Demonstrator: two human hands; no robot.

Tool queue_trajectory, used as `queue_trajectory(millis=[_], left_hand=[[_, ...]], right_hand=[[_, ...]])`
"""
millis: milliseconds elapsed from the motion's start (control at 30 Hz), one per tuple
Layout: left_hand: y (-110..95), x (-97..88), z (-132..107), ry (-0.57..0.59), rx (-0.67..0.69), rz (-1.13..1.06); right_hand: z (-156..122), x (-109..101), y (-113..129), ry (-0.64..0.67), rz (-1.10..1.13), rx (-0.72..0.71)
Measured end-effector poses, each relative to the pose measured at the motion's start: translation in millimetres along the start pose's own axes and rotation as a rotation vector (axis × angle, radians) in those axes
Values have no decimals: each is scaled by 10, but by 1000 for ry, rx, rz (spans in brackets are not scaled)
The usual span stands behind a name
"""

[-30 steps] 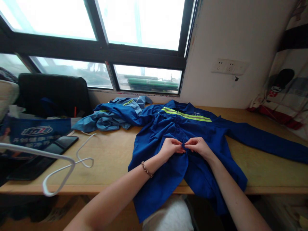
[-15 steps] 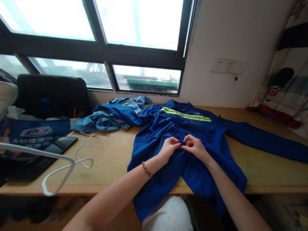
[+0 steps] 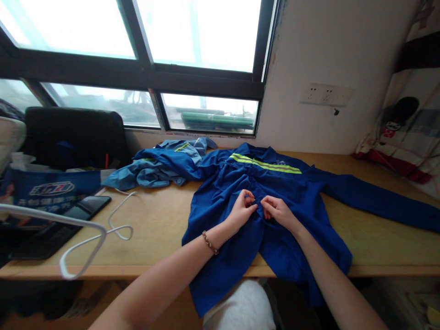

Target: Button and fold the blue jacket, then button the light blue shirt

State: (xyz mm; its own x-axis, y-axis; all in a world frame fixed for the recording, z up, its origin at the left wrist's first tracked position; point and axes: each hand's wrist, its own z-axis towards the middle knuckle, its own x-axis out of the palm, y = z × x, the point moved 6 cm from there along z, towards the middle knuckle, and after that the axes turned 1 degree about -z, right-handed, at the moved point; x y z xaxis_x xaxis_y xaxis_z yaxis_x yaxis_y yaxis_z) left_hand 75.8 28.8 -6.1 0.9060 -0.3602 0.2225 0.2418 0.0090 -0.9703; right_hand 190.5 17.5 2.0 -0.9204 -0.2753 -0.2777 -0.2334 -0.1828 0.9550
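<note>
The blue work jacket (image 3: 295, 201) is laid front-up across the desk (image 3: 151, 229), near end overhanging, apparently so the front placket (image 3: 260, 229) can be reached. Cloth appears pinched in the right hand's (image 3: 279, 212) closed grip; the left hand (image 3: 239, 212) is half-curled, its hold undeterminable.

Brown linked bracelet (image 3: 210, 243) on left wrist (image 3: 224, 231); bare forearms (image 3: 168, 274).
</note>
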Motion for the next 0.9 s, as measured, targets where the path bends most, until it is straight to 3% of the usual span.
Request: queue_trajectory(millis=[167,333,467,567,667,767,833,900], left_hand=[[-5,44,6,65,11,9],[-72,128,-31,136,8,-41],[-85,112,-38,133,8,-19],[-90,28,5,79,17,111],[-251,-74,-5,-14,81,410],[-557,-58,-265,27,168,780],[-721,-11,-636,116,221,976],[-762,0,-1114,189,252,1132]], right_hand=[[17,-25,-40,38,81,75],[0,-23,-180,82,379,230],[-12,32,-201,143,490,256],[25,-1,-207,107,476,243],[19,-129,-183,17,422,229],[-229,-304,-85,-87,247,224],[-602,-397,-3,-164,39,216],[-1120,-453,45,-282,-227,189]])
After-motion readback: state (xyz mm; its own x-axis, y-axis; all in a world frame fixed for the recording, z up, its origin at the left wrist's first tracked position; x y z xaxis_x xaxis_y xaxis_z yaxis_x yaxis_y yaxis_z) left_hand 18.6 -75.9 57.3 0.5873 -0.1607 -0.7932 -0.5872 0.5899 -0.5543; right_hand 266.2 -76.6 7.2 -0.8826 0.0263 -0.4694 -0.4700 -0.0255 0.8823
